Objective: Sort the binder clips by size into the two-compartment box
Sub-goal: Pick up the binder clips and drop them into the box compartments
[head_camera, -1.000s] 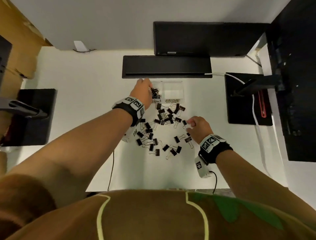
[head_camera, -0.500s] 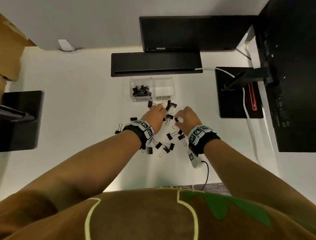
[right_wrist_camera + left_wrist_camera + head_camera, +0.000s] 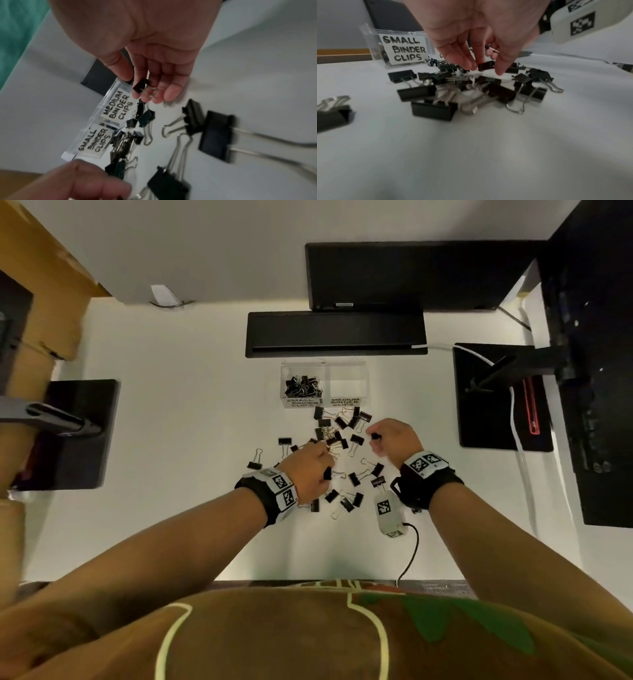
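- the clear two-compartment box (image 3: 323, 402) sits on the white table (image 3: 171, 440), just in front of a flat black bar (image 3: 335, 333); it is the landmark for everything below.
- its left compartment, labelled "small binder clips" (image 3: 404, 49), holds a heap of small black clips (image 3: 303, 386); the right one, labelled "medium binder clips" (image 3: 118, 108), shows no clips that i can make out.
- a loose pile of binder clips (image 3: 337, 460) is scattered on the table on the person's side of the box, the nearest ones almost touching its front wall.
- the left hand (image 3: 308, 470) hangs low over the pile, in front of the small compartment, fingers pointing down and pinching 1 small black clip (image 3: 486, 65) between thumb and fingertips (image 3: 467, 65).
- the right hand (image 3: 394, 440) is in front of the box's right end, raised off the table, curled fingers grasping another small clip (image 3: 140, 85) with its wire handles against the fingers.
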The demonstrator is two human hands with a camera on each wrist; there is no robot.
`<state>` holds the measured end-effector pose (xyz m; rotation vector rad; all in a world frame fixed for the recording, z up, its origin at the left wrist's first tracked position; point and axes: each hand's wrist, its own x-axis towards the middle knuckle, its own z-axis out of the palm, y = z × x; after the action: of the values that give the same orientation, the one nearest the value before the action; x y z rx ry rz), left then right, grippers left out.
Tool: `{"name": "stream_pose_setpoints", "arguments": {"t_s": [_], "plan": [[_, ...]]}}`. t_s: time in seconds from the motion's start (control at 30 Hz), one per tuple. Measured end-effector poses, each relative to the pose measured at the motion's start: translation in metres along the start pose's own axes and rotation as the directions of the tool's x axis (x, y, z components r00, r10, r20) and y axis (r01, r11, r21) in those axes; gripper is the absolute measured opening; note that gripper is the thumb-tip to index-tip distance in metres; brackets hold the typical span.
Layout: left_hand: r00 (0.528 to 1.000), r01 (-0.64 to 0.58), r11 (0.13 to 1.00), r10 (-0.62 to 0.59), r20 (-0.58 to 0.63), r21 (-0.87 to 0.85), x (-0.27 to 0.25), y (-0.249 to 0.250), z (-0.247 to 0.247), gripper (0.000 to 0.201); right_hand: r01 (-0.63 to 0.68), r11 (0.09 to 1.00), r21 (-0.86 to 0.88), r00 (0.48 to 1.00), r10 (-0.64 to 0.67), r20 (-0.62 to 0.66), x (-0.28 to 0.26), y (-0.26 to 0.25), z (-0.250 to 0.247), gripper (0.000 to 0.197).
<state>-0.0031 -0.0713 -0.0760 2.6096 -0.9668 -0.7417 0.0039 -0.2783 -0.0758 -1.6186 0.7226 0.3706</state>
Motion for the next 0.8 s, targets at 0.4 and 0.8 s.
{"name": "stream_pose_setpoints", "arguments": {"t_s": [0.4,0.8], "plan": [[0.984,0.122,0.99,-0.13,-0.122,-0.07,0.012,-0.003,-0.012,0.035,0.255,0.716,-0.65,0.959,-0.275,0.072,-0.004,-0.006,0.019,0.013],[0.973,0.181,0.98,-0.19,-0.128,-0.08,0.019,0.001,-0.007,0.028,0.36,0.58,-0.73,0.932,-0.263,0.251,-0.008,0.003,0.036,0.021]]}}
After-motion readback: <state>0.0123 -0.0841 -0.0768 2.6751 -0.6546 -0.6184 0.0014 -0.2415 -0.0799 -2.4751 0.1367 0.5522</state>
